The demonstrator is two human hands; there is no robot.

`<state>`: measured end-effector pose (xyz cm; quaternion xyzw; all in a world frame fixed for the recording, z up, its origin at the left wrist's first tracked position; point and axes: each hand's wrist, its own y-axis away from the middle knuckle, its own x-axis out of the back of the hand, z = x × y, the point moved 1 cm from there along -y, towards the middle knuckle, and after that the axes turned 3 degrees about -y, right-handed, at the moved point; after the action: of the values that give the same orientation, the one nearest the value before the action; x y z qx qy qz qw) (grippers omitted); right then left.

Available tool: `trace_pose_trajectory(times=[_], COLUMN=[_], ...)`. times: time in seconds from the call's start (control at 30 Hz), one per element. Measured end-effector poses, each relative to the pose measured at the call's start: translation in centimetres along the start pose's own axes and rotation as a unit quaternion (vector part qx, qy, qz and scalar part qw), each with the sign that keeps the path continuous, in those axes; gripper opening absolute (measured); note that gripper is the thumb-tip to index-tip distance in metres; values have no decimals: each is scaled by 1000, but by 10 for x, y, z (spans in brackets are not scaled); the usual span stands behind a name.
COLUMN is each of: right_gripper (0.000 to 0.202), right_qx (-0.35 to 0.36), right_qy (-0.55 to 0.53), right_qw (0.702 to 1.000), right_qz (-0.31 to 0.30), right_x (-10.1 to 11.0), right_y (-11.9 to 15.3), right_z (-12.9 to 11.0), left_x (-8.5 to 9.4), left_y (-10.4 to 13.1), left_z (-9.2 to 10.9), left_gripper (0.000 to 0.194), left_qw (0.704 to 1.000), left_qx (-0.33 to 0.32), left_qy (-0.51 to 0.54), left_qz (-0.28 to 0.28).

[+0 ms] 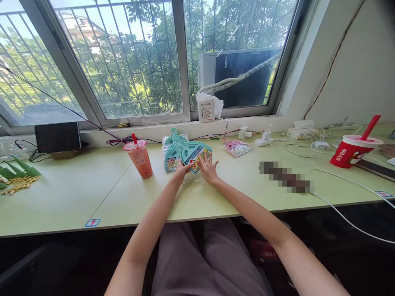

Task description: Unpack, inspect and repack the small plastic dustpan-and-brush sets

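Observation:
My left hand (183, 168) grips the lower left edge of a small teal dustpan (187, 150), tilted above the table. Its handle points up and left, and a striped, colourful printed card covers its wide end. My right hand (208, 169) lies on that card with the fingers spread apart. Just behind, more teal dustpans (170, 161) rest in clear plastic wrap, partly hidden by the one I hold. To the right, a pink dustpan (233, 146) in a clear bag lies flat on the table.
A cup of orange-red drink (140, 160) stands left of my hands. At right are a blurred dark object (285, 177), a red cup (352, 151), chargers and cables. A black tablet (57, 137) and green pieces with small sticks (23, 183) are at left. Another person's hand (388, 150) shows far right.

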<state>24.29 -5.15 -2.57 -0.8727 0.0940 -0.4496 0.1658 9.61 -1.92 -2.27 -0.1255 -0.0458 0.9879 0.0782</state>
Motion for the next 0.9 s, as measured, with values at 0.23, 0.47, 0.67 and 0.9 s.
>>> trace_pose_trajectory(times=[0.23, 0.47, 0.67, 0.9], right_gripper=[68, 26, 16, 21], right_qx=[-22, -103, -134, -132], right_qy=[-189, -545, -620, -630], right_qw=[965, 827, 769, 760], right_qz=[182, -94, -83, -88], right_x=[12, 11, 11, 17], right_y=[-8, -16, -10, -14], right_z=[12, 23, 21, 25], left_x=[2, 2, 1, -1], left_y=[-1, 0, 3, 3], left_z=[5, 6, 8, 11], left_gripper=[57, 67, 70, 70], left_qw=[998, 999, 998, 997], left_qx=[-6, -26, -56, -51], left_qy=[46, 34, -25, -51], left_qz=[45, 1, -24, -25])
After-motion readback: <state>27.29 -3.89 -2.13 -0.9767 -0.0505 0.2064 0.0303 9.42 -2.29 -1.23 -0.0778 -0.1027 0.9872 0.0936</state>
